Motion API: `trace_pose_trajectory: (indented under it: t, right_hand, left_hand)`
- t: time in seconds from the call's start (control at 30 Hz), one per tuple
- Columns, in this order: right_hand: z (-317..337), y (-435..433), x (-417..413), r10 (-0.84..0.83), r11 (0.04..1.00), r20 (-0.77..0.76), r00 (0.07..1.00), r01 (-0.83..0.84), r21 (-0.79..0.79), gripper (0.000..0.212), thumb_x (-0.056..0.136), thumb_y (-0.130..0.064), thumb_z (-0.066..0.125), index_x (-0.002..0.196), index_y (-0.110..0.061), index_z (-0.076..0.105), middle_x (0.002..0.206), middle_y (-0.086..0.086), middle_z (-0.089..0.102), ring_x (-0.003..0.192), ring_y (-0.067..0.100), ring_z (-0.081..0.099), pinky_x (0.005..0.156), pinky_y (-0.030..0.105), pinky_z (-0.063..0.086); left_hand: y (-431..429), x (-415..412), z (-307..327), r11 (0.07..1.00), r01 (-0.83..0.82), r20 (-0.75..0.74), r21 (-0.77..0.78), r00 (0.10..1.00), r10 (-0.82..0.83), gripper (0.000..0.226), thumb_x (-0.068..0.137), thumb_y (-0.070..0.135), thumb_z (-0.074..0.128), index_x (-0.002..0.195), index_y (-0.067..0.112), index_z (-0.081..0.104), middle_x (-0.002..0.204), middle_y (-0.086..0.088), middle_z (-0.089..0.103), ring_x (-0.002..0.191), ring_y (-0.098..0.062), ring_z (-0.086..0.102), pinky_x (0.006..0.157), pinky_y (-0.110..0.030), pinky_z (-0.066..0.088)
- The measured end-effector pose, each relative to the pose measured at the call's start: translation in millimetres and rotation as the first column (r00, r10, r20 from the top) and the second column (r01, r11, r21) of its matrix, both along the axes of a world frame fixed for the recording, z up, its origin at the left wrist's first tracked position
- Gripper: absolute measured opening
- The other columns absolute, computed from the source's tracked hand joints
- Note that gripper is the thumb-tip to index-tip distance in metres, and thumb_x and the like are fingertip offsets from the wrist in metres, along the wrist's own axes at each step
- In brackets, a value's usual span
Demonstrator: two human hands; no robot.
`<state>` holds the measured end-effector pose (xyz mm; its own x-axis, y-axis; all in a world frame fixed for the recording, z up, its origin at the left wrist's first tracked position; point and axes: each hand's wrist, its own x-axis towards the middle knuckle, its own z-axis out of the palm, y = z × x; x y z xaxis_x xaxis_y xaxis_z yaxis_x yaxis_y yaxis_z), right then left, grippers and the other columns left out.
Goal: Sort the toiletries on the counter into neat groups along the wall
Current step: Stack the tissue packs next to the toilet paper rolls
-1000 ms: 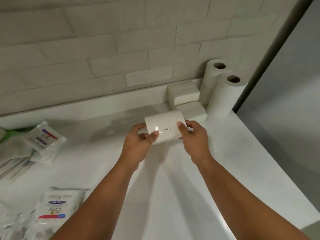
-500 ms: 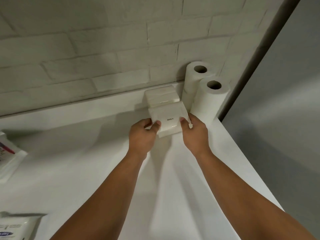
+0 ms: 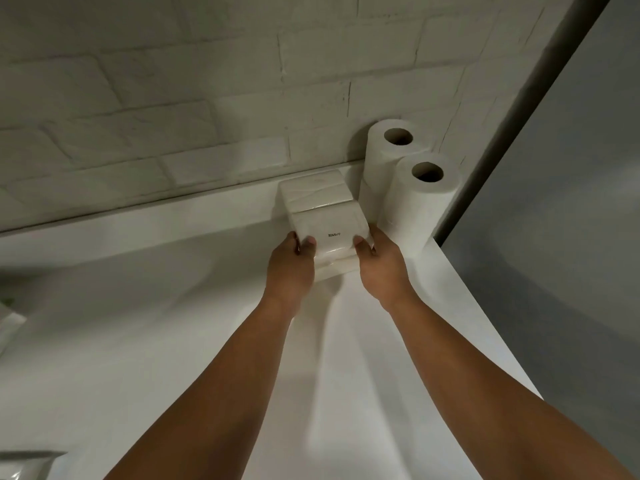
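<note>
White counter, far-right corner: tissue pack, likely soft, light, slippery-wrapped; left hand and right hand pinch its ends.

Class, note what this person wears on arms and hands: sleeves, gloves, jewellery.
Nothing visible. Both forearms are bare to the picture's edge, without sleeves. The left hand and right hand show no gloves, rings, watch or bracelet.

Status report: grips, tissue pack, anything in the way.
Both on: left grip, right grip pinch tissue pack at near corners. It sits over lower pack, paper rolls close on right. Nothing in the way.
</note>
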<state>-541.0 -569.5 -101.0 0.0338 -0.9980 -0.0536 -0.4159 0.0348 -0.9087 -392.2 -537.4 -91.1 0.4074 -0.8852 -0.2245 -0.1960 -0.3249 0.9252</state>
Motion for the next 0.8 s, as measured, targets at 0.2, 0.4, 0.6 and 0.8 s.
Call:
trace_pose_trajectory:
  t: [0.2, 0.4, 0.6, 0.8]
  right_hand:
    - [5, -1, 1, 0.024, 0.999, -0.054, 0.998, -0.023, 0.027, 0.029, 0.101, -0.028, 0.046, 0.127, -0.020, 0.056, 0.118, 0.001, 0.066, 0.107, 0.022, 0.060, 0.087, 0.028, 0.044]
    - [18, 5, 5, 0.012, 0.989, -0.289, 0.957, -0.054, -0.137, 0.030, 0.099, -0.013, 0.050, 0.127, -0.007, 0.052, 0.118, 0.012, 0.064, 0.106, 0.031, 0.060, 0.080, 0.021, 0.039]
    - [25, 22, 11, -0.016, 0.931, -0.422, 0.906, -0.140, -0.337, 0.054, 0.093, -0.017, 0.058, 0.144, -0.006, 0.043, 0.151, 0.014, 0.040, 0.141, 0.029, 0.036, 0.110, 0.031, 0.033]
    - [39, 56, 58, 0.064, 0.852, -0.354, 0.933, -0.236, -0.467, 0.043, 0.090, -0.020, 0.059, 0.132, -0.009, 0.056, 0.146, 0.008, 0.047, 0.137, 0.025, 0.042, 0.109, 0.032, 0.040]
  left_hand:
    - [1, -2, 2, 1.000, 0.026, -0.018, 0.012, 1.000, -0.026, 0.028, 0.104, 0.031, 0.042, 0.115, 0.015, 0.062, 0.109, -0.001, 0.068, 0.098, -0.023, 0.062, 0.089, -0.037, 0.048]
    - [6, 3, 15, 0.998, 0.008, 0.006, 0.061, 1.000, -0.009, 0.032, 0.101, 0.037, 0.048, 0.081, 0.011, 0.050, 0.075, -0.005, 0.052, 0.074, -0.029, 0.045, 0.067, -0.032, 0.037]
    - [24, 18, 24, 0.998, 0.034, 0.117, 0.056, 0.992, -0.041, 0.064, 0.097, 0.049, 0.050, 0.139, 0.001, 0.040, 0.142, -0.023, 0.047, 0.130, -0.035, 0.047, 0.108, -0.045, 0.040]
    - [74, 55, 41, 0.994, -0.018, 0.208, -0.105, 0.977, 0.039, 0.052, 0.097, 0.041, 0.057, 0.145, 0.023, 0.047, 0.145, 0.010, 0.052, 0.129, -0.008, 0.053, 0.100, -0.018, 0.036]
